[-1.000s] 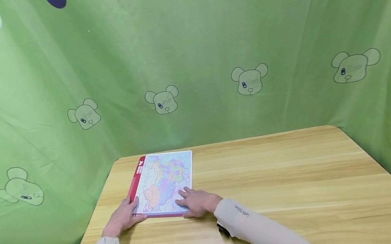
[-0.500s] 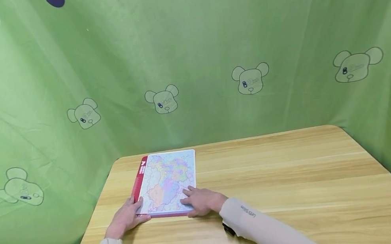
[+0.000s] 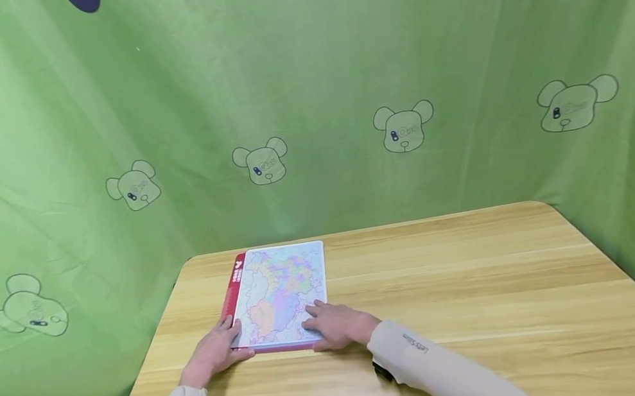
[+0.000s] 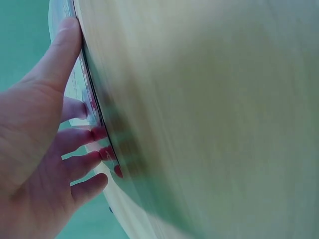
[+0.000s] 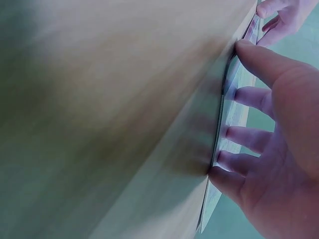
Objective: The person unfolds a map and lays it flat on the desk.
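A flat map board [image 3: 281,292], printed in pastel patches with a pale border, lies on the table over a red board [image 3: 233,291] whose strip shows along its left side. At the near left corner, my left hand [image 3: 213,354] rests its fingers on top, thumb along the front edge. My right hand [image 3: 339,326] rests spread fingers at the near right corner, thumb at the front edge. In the left wrist view the fingers [image 4: 82,167] look fairly straight against the board's side. The right wrist view shows the right fingers [image 5: 249,139] spread along the board's edge.
The wood-grain table [image 3: 449,287] reaches well to the right of the boards. A green curtain [image 3: 315,63] with printed bear heads hangs behind it and at both sides. Both forearms wear pale sleeves [image 3: 448,365].
The map board and the red one under it have slid a little to the right. Both hands have moved along with them, keeping their places at the near corners.
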A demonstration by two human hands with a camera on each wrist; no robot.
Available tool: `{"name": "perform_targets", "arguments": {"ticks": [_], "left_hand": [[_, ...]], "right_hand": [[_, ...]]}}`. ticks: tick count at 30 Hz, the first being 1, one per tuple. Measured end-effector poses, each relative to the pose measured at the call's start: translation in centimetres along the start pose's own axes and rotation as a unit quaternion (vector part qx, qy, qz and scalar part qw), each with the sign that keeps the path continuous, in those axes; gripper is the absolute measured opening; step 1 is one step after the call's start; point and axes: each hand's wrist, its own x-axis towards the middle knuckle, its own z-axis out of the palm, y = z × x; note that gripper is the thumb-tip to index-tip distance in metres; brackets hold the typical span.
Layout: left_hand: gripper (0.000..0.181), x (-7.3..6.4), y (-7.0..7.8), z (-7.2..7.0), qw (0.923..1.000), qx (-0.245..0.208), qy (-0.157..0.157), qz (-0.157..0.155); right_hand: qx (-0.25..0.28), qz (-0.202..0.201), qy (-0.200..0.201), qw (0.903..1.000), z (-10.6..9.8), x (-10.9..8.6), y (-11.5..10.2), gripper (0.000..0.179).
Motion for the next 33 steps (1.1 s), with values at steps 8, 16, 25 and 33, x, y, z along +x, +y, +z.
{"name": "perform_targets", "arguments": {"ticks": [8, 16, 25, 33], "left_hand": [[0.083, 0.2, 1.2, 0.0, 1.0, -0.003, -0.001, 0.008], [0.082, 0.5, 2.6, 0.1, 0.9994, 0.009, 0.0, 0.033], [0.079, 0.8, 4.1, -0.3, 0.9982, 0.023, -0.004, 0.056], [0.077, 1.1, 4.9, -0.1, 0.9966, 0.029, -0.003, 0.078]], "right_hand": [[0.011, -0.006, 0.014, 0.9998, 0.0, -1.3, 0.6, 0.058], [-0.001, -0.002, 0.015, 0.9999, 0.0, -2.6, 1.2, 0.06], [0.003, 0.005, 0.023, 0.9997, 0.1, -4.0, 2.2, 0.059], [-0.007, 0.001, 0.022, 0.9997, 0.4, -5.0, 3.0, 0.059]]}}
